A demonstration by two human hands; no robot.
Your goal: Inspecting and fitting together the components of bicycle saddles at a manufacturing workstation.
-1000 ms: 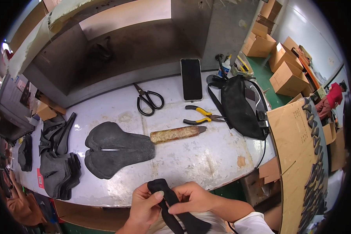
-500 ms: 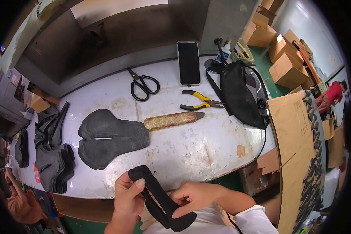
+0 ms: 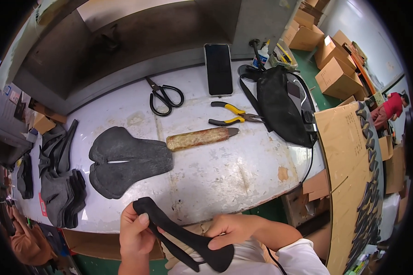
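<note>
In front of my body, at the table's near edge, I hold a black saddle cover (image 3: 170, 227) with a long slot down its middle. My left hand (image 3: 135, 231) pinches one end between thumb and fingers. At the wider end, my right hand (image 3: 231, 231) grips it, thumb on top. Beyond my hands a dark grey bicycle saddle pad (image 3: 140, 153) lies flat, its narrow end towards the right. Touching or almost touching that end is a tool with a tape-wrapped handle (image 3: 199, 139) and a dark metal tip.
Scissors (image 3: 154, 86), a phone (image 3: 219, 68), yellow-black pliers (image 3: 234, 108) and a black bag (image 3: 277, 105) lie farther back, with a glue bottle (image 3: 261, 57). Stacked dark pads (image 3: 62, 197) stand left. A cardboard sheet (image 3: 337, 178) stands right. People are at far right (image 3: 392, 107) and lower left (image 3: 30, 236).
My left hand has moved left and slightly down with its end of the black cover, which now stretches longer and flatter between my hands. The whole view has shifted slightly.
</note>
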